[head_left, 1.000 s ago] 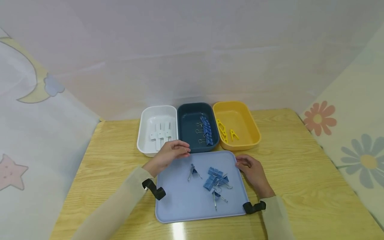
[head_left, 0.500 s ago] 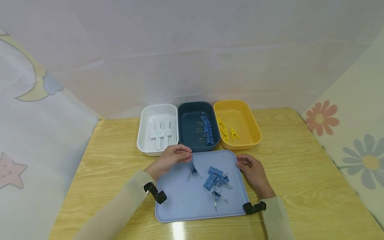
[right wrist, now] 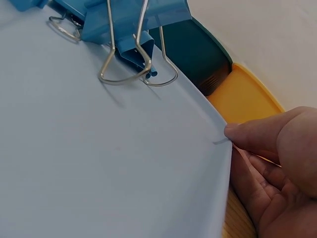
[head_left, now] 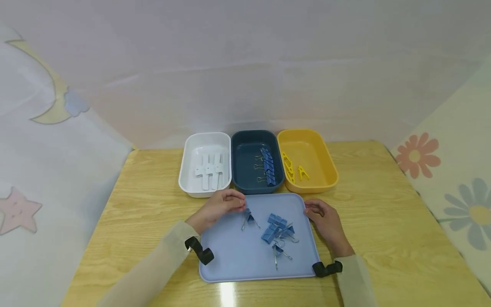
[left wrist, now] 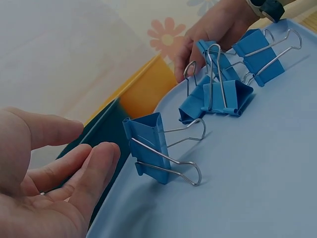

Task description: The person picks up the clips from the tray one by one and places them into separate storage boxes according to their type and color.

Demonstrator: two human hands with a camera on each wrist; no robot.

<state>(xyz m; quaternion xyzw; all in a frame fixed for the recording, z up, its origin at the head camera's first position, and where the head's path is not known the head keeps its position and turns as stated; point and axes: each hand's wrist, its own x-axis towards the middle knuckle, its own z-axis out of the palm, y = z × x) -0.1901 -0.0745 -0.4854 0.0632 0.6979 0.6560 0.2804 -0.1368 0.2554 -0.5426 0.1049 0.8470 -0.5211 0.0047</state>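
A light blue tray (head_left: 238, 260) bears several blue binder clips (head_left: 270, 233): a cluster right of centre and a lone binder clip (left wrist: 148, 141) near the far edge. Beside that lone clip is my left hand (head_left: 218, 208), fingers loosely bent. In the left wrist view its thumb and fingertips (left wrist: 106, 151) are apart from each other, with nothing between them. At the tray's far right corner my right hand (head_left: 325, 218) pinches the rim, thumb on top and fingers below the edge in the right wrist view.
Behind the tray, side by side, stand a white bin (head_left: 186, 170) with white clips, a dark blue bin (head_left: 245, 149) with a row of blue binder clips, and a yellow bin (head_left: 320, 164) with yellow clothespins. The wooden table (head_left: 387, 221) meets fabric walls at back and sides.
My left hand has come down from the dark bin's front edge to beside the lone binder clip. The right hand stays at the tray's corner. The head view has shifted slightly.
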